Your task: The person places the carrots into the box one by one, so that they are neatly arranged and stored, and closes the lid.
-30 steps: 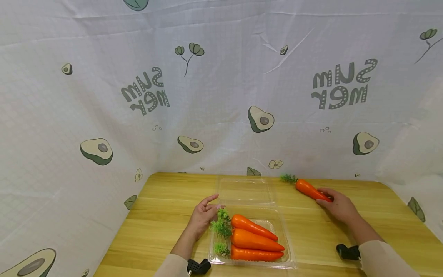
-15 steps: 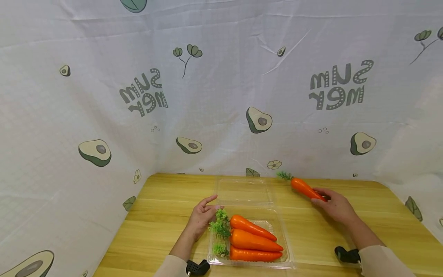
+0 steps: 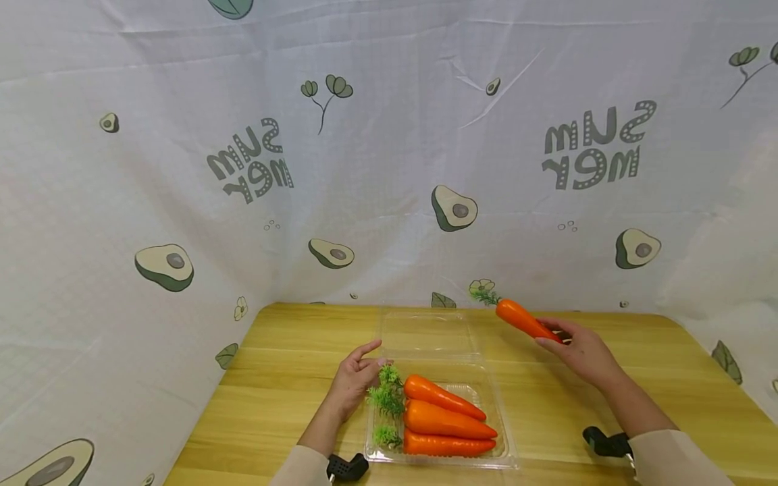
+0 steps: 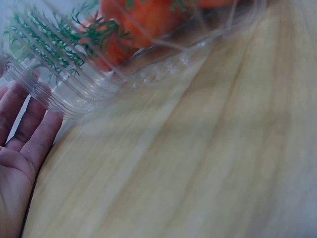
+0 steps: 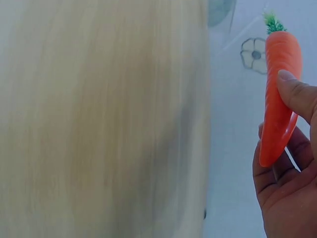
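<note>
An orange carrot (image 3: 524, 320) with a green leafy top is in my right hand (image 3: 583, 351), clear of the table. Thumb and fingers grip its narrow end, as the right wrist view also shows. A hinged clear plastic container (image 3: 506, 432) lies with its lid (image 3: 428, 334) folded back. Several carrots (image 3: 448, 418) are in it side by side, their green tops (image 3: 386, 399) toward the left. Against the container's back left corner rests my left hand (image 3: 351, 383); in the left wrist view its fingers (image 4: 39, 131) stretch out against the ridged wall.
The wooden table (image 3: 292, 351) runs back to a printed white cloth (image 3: 389, 169), which also hangs at both sides. Black camera mounts sit at the left wrist (image 3: 348, 467) and the right wrist (image 3: 604, 443).
My right hand has lifted the carrot off the table and moved it somewhat to the left. The left hand and the container have stayed in place.
</note>
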`<state>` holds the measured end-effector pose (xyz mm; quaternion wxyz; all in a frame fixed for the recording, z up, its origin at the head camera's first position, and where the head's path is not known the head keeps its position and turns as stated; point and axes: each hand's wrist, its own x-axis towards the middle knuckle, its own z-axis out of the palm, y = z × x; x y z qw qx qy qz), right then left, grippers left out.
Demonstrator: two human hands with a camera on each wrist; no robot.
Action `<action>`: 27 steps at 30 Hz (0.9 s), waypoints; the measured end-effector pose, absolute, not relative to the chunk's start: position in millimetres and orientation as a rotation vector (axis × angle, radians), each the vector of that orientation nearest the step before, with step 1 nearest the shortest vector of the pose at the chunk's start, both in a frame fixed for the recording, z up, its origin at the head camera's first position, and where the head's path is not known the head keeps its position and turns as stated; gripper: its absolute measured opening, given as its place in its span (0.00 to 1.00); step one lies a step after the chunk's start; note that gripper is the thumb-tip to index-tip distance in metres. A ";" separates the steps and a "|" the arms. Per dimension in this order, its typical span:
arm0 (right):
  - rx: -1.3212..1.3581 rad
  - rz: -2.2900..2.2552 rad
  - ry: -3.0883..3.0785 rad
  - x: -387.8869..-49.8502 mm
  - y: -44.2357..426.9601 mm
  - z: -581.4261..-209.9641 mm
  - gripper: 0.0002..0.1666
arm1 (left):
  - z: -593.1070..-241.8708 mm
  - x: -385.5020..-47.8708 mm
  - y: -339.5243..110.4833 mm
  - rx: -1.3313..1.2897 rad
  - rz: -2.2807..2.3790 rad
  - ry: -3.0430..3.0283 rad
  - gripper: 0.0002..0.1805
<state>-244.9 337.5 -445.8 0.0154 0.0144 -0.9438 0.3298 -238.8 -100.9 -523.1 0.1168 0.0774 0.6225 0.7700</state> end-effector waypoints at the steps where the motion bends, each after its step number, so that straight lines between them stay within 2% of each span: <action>1: 0.053 1.031 -2.932 -244.4 335.6 -444.4 0.38 | -523.0 -239.0 -100.8 0.222 2.255 1.818 0.33; 27: 0.256 1.120 -2.819 -219.7 286.6 -416.5 0.29 | -522.1 -238.6 -100.3 0.228 2.259 1.820 0.33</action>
